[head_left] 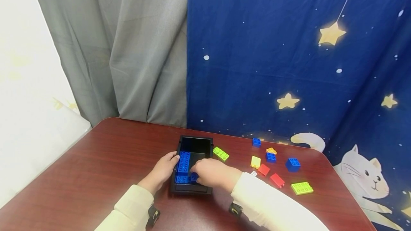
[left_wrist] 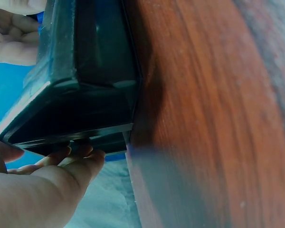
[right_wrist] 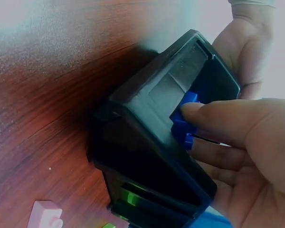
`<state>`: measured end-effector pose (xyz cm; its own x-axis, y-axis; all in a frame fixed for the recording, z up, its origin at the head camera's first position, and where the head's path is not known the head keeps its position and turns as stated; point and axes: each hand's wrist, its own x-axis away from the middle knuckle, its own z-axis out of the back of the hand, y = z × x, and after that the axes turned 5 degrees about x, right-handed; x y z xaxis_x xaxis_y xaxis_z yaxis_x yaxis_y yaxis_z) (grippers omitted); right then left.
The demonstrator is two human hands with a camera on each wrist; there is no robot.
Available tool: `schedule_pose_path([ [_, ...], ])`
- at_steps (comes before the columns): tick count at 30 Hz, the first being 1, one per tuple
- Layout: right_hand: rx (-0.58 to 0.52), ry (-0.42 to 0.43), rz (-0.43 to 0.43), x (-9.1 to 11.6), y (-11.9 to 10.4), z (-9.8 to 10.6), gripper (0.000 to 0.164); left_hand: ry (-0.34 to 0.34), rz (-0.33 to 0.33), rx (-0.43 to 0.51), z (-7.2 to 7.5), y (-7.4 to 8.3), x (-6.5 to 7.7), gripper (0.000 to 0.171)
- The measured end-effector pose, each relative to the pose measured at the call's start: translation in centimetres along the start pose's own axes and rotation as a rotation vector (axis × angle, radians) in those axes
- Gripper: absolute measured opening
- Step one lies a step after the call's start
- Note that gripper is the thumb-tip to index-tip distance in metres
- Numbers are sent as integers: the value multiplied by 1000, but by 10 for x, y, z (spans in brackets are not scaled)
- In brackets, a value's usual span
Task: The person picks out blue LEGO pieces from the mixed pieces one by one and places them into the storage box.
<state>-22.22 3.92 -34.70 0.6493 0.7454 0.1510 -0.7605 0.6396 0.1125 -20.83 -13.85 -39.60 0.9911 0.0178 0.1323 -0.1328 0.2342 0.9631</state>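
Observation:
A black plastic box (head_left: pixel 192 189) stands on the table, with blue toy bricks (head_left: pixel 184 162) lined along its left side. My left hand (head_left: pixel 164 168) holds the box by its left wall; in the left wrist view its fingertips (left_wrist: pixel 83 161) lie against the outside of that wall. Reaching in over the right rim, my right hand (head_left: pixel 214 174) pinches a blue brick (right_wrist: pixel 179 121) near the front of the box. The thumb presses on this brick in the right wrist view, and the fingers partly hide it.
Right of the box lie a lime brick (head_left: pixel 221 153), a yellow brick (head_left: pixel 255 162), red bricks (head_left: pixel 277 180), several blue bricks (head_left: pixel 293 164), a small white brick (head_left: pixel 254 173) and another lime brick (head_left: pixel 302 188). Grey and blue curtains (head_left: pixel 244 63) hang behind the table (head_left: pixel 96 174).

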Motion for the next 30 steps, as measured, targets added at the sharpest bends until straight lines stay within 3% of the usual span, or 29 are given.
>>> schedule_pose_path([
  [20,-18,-57,3,-12,-1,-2,23,-2,-7,-7,1,-1,0,53],
  [30,-19,-65,-10,-17,-3,-3,10,2,-7,-14,0,-1,-2,52],
])
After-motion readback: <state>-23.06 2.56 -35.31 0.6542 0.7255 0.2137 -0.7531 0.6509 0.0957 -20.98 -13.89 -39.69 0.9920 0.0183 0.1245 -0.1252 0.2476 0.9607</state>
